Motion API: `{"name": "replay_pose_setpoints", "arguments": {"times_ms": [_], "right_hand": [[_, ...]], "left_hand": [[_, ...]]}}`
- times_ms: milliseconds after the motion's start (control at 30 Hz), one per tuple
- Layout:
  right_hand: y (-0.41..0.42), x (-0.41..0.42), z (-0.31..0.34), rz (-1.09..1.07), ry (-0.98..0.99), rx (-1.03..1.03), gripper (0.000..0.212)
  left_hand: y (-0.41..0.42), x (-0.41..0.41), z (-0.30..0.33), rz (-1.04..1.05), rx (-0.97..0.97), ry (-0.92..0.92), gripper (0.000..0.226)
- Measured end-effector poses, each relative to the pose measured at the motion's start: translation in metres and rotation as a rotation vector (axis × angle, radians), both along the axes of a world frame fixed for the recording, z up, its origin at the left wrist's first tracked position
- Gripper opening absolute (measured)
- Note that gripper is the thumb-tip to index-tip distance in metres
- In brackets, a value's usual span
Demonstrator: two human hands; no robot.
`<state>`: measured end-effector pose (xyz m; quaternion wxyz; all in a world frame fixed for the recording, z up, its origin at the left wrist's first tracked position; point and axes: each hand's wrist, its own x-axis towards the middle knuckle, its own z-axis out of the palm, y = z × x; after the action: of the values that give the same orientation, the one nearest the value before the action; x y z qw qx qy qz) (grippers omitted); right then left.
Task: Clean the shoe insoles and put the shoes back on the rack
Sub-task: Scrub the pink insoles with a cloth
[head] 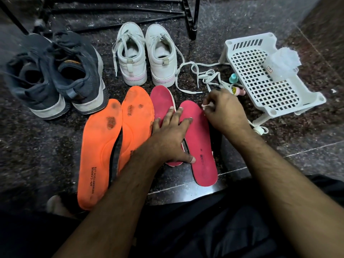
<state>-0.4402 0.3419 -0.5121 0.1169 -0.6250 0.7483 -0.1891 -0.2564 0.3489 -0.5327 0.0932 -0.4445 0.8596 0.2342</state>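
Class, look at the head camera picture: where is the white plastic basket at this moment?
The white plastic basket lies tipped on the dark floor at the right of the head view, beyond the right hand, with loose white laces and two small bottles just left of it.

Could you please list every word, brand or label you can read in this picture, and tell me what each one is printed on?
"CAMPUS MEMORYTECH LITE": heel end of the left orange insole.
"...PUS": right orange insole; the rest is hidden by the left hand.
Dark print on the right pink insole: too blurred to read.
Small label on the clear packet on the white basket: too small to read.
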Motion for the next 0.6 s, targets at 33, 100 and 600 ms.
{"name": "replay_pose_setpoints", "arguments": {"times_ms": [33,100,600], "right_hand": [[0.0,0.001,0.001,0.034,-0.04,0.008,0.009],[0.0,0.005,0.0,0.085,-0.128,0.15,0.004],[-0.002,0.003,-0.008,0.004,-0.022,0.104,0.015]], "left_hand": [[0.0,0.0,0.0,0.002,-0.002,0.003,0.126],[0.0,0.0,0.002,0.006,0.005,0.011,0.125],[-0.001,0.001,0.002,0.015,0.02,0.013,0.126]]}}
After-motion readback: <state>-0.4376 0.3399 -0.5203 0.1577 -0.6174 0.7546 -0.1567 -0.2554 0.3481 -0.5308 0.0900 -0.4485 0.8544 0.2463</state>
